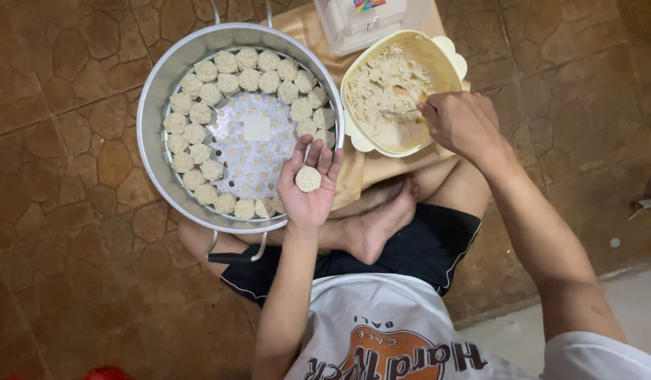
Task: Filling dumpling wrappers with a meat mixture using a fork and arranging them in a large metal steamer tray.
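A person is sitting cross-legged on a brown stone-patterned floor (pixel 72 281), shaping small dumplings over a round metal steamer tray (pixel 153 105). The left hand (pixel 310 184) is lying palm up at the tray's near rim, its fingers (pixel 324 160) spread apart and loosely cupped, cradling one round filled dumpling (pixel 308 179) that is resting on the open palm rather than being gripped. The right hand (pixel 460 123) is reaching into a cream plastic bowl (pixel 448 60) of pale minced filling (pixel 378 84), its fingers curled together on the handle of a thin utensil (pixel 403 112), apparently a spoon, whose tip is sinking into the mix. Finished dumplings (pixel 198 134) are ringing the perforated tray in two rows, touching one another, while the centre with its small white square (pixel 257 128) is standing bare. A clear plastic container (pixel 371 24) is sitting just beyond the bowl on a tan cloth (pixel 371 172).

The loose dumpling is likely the weak point: with nothing closing over it, a tilt of the palm could be sending it rolling onto the tray's rim or down to the floor. The bowl is perching at the cloth's edge beside the knee, so a hard scrape of the utensil could be tipping it. Crowded dumplings may also be sticking together where their sides are pressing.
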